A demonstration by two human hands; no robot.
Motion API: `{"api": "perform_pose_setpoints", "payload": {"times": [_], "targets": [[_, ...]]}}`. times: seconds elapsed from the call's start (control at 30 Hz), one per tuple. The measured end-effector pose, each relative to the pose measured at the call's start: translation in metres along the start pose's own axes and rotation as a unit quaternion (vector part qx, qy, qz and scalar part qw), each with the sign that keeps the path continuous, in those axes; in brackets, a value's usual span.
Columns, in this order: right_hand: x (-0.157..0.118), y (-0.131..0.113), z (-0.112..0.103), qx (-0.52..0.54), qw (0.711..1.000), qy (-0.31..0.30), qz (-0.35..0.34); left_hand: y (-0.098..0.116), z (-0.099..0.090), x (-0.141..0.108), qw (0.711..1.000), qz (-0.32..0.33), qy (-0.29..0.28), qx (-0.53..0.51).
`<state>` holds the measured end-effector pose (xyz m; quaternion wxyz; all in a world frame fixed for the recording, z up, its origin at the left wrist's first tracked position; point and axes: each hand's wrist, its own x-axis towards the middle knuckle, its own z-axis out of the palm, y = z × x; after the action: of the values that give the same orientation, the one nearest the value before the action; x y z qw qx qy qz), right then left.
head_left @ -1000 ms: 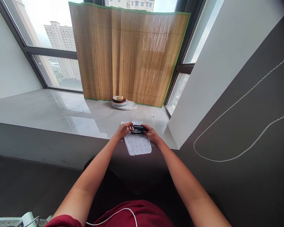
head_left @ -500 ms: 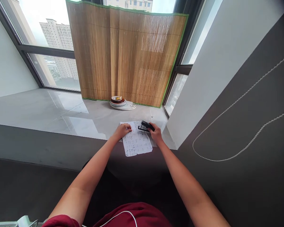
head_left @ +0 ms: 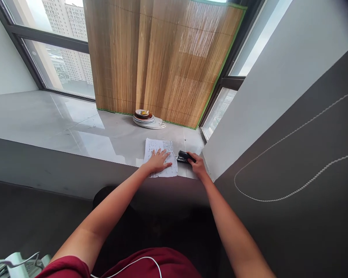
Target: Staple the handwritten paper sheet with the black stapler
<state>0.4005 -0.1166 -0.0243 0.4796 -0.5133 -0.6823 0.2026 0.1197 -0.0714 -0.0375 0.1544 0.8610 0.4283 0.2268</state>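
Written-on white paper lies on the pale window sill, its lower edge close to the sill's front edge. My left hand rests flat on it with the fingers spread. Just right of the paper, a black stapler is held in my right hand, its nose at the paper's right edge. Whether the stapler's jaws touch the paper is too small to tell.
A stack of plates stands on the sill behind the paper, against a bamboo blind. A beaded cord hangs at the right wall. White cables and a pale device are at the lower left.
My left hand has opened from curled fingers and spread over the paper. The paper lies further back on the sill, and the stapler has shifted to its right edge. The view has tilted down.
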Motion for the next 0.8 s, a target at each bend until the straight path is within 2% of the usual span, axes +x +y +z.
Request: {"api": "perform_pose_setpoints", "payload": {"times": [0.2, 0.33, 0.43, 0.6, 0.8], "targets": [[0.007, -0.010, 0.007, 0.016, 0.999, -0.035, -0.008, 0.010, -0.014, 0.011, 0.999, 0.006, -0.033, 0.018], [0.007, -0.016, 0.010, -0.033, 0.999, -0.010, -0.024, 0.017, -0.027, 0.001, 0.995, 0.070, -0.047, 0.046], [0.006, -0.017, 0.010, -0.067, 0.997, 0.002, -0.029, 0.018, -0.035, -0.006, 0.990, 0.105, -0.088, 0.042], [0.004, -0.015, 0.007, -0.092, 0.995, -0.021, -0.035, 0.019, -0.042, -0.008, 0.981, 0.104, -0.159, 0.049], [-0.002, -0.022, 0.010, -0.203, 0.976, -0.059, -0.052, 0.025, -0.045, -0.009, 0.975, 0.098, -0.189, 0.057]]}}
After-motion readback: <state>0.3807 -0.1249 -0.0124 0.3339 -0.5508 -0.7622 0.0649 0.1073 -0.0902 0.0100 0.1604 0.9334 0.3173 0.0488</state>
